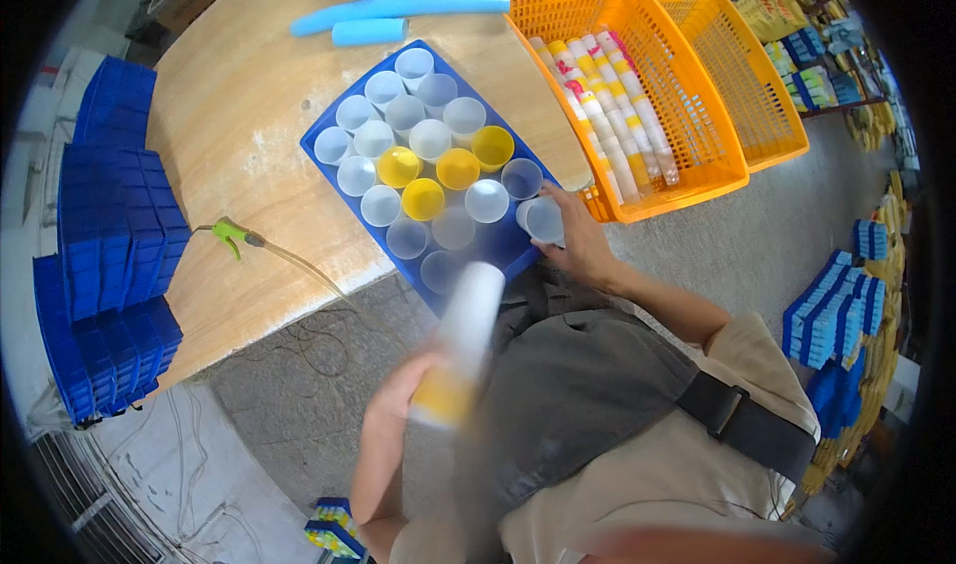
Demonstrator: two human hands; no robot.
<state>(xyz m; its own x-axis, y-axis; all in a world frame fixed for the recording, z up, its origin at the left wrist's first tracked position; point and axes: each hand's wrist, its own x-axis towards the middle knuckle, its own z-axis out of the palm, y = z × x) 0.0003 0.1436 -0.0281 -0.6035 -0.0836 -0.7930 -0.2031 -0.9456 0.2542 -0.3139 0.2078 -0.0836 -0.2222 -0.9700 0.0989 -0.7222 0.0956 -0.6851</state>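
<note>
A blue tray overhangs the table's near edge, with rows of translucent plastic cups and a few yellow cups standing mouth-up in it. My left hand is closed around the lower end of a stack of nested cups, whitish above and yellow below, smeared by motion. It is held tilted over the tray's near corner. At the tray's right edge, my right hand has its fingers around a translucent cup; part of this grip is hidden behind the cup.
An orange crate beside the table holds long cup stacks; another orange crate adjoins it. Blue foam-like tubes lie beyond the tray. Blue trays are piled at left, near a green air gun with a hose.
</note>
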